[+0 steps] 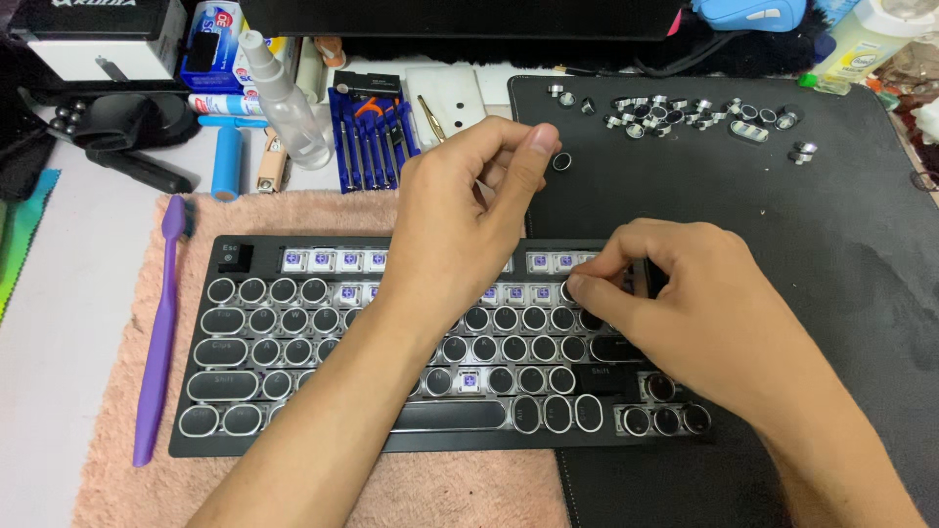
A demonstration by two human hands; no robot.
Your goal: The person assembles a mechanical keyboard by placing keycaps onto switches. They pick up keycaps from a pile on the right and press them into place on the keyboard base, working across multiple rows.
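On the pink towel (323, 489) the black keyboard (293, 430) is lying with most round keycaps on, top-row switches bare. Behind the keyboard, removed keycaps (675, 112) are sitting on the dark mat (831, 254), beside a blue-and-white box (210, 44) and clear spray bottle (284, 98). Right hand (704, 313) fingers are pinching at the keyboard's upper keys; left hand (460, 225) fingers are pressed together, their hold hidden.

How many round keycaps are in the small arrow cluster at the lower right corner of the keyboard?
4. One sits on top; three stand in a row beneath it: left, middle, right. The right hand hides none of them.
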